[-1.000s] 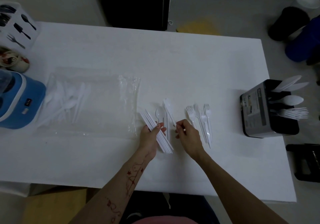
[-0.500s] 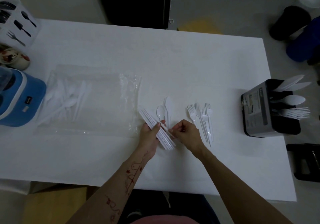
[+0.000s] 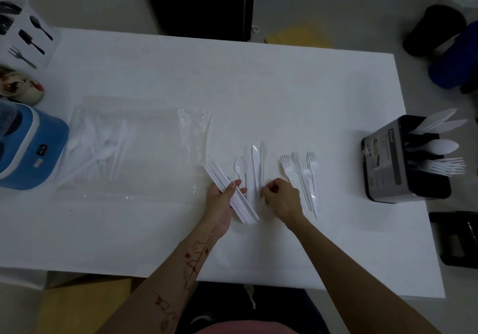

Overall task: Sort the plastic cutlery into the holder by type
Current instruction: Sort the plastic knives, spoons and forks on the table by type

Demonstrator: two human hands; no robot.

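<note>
Loose white plastic cutlery lies just below the middle of the frame on the white table (image 3: 258, 87). A single spoon (image 3: 240, 166) rests bowl up, and right beside it, to the right, a few knives (image 3: 256, 164) lie side by side, tips pointing toward the top of the frame. Further right, a small group of forks (image 3: 301, 172) lies with tines up.

The left hand (image 3: 221, 205) is closed around a bundle of white cutlery handles (image 3: 232, 191), which slants from upper left to lower right across the palm; what type they are cannot be told. The right hand (image 3: 283, 199) sits just beside it, fingers curled and pinched at the lower end of one knife; whether it truly grips the handle is hard to tell. The two hands are close but not touching.

At the right edge of the frame stands the dark holder (image 3: 382, 163), with knives, a spoon and forks poking out of separate compartments, stacked from top to bottom in the picture.

Left of the hands lies a clear plastic bag (image 3: 155, 139) with more white cutlery inside. At the far left sits a blue container (image 3: 38, 147), above it a patterned mug (image 3: 23, 87), and in the upper left corner a white box (image 3: 28, 33) printed with black cutlery pictures.
</note>
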